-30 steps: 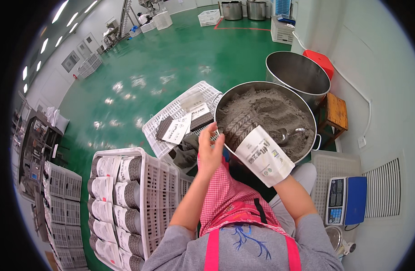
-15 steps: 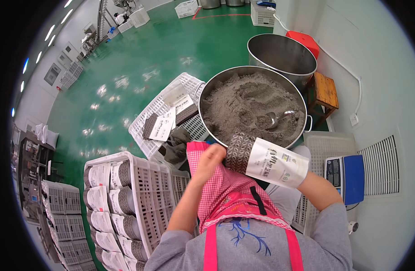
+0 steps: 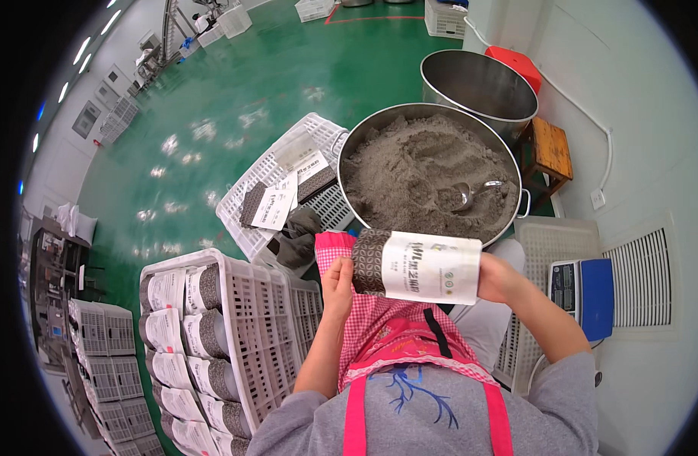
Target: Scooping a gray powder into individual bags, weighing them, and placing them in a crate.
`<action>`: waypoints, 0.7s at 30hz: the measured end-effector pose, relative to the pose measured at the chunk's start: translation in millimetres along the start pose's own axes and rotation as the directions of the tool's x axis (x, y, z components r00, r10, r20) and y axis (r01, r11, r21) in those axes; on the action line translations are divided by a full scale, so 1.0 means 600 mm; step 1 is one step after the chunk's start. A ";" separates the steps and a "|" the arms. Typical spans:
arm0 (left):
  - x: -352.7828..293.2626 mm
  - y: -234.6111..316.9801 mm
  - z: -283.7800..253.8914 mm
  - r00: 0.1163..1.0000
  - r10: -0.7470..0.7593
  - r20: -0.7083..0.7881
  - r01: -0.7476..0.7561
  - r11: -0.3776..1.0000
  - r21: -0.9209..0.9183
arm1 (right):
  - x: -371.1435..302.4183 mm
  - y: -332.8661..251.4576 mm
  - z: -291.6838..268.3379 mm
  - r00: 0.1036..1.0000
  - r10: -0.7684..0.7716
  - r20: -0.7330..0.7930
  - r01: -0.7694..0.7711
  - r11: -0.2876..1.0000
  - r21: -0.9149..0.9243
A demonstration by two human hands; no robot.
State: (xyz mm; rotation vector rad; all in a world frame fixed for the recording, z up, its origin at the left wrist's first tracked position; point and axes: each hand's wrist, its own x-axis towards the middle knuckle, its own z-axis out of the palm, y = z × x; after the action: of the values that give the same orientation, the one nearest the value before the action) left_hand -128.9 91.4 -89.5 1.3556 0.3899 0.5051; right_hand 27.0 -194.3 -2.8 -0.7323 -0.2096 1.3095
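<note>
A white and dark-patterned pouch [image 3: 433, 266] lies sideways across my front, over the near rim of a big metal pot [image 3: 350, 205]. My left hand [image 3: 337, 285] is closed at the pouch's dark end, fingers curled against its edge. At the white end, my right hand [image 3: 501, 279] holds the pouch; its fingertips are hidden in or behind it. Grey-brown powder [image 3: 410, 163] fills much of the pot, and a metal scoop [image 3: 464, 196] rests partly sunk in it.
Left of me, a white crate [image 3: 246, 327] holds several filled pouches [image 3: 166, 330]. Flat pouches [image 3: 275, 207] and a dark glove [image 3: 299, 237] lie on another crate [image 3: 239, 239]. A second pot [image 3: 478, 87], a wooden stool [image 3: 553, 156] and a blue scale [image 3: 596, 300] stand to the right.
The pouch has swung from slanted to nearly level and shifted left. My right hand now shows at its white end, where before only the forearm showed. My left hand has moved lower.
</note>
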 end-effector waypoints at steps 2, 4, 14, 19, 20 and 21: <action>-0.010 -0.002 0.000 0.999 -0.010 -0.031 0.009 0.999 -0.046 | -0.011 -0.008 0.016 1.000 -0.002 0.021 -0.001 0.992 0.128; -0.017 -0.015 -0.014 0.997 0.063 0.044 -0.066 0.995 0.070 | -0.015 -0.002 0.028 0.955 -0.179 -0.236 0.044 0.874 -0.484; 0.012 0.260 0.063 0.612 0.372 0.698 -0.742 0.576 0.344 | 0.011 -0.045 0.102 0.960 0.157 0.231 0.223 0.063 -0.973; -0.013 0.255 0.142 0.289 0.117 0.950 -0.665 0.738 0.111 | 0.017 -0.011 0.106 0.835 0.328 0.442 0.400 0.190 -0.897; -0.011 0.249 0.141 0.283 0.118 0.952 -0.664 0.740 0.106 | 0.015 -0.011 0.110 0.839 0.324 0.438 0.396 0.189 -0.899; -0.008 0.242 0.139 0.236 0.123 0.964 -0.681 0.729 0.074 | 0.013 -0.011 0.113 0.824 0.302 0.480 0.452 0.162 -0.877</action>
State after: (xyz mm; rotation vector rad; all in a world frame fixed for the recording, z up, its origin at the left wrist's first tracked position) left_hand -105.0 39.7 67.8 2.0437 -0.9588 -0.0469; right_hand -1.4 -162.8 50.8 -1.3899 -1.8038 1.1019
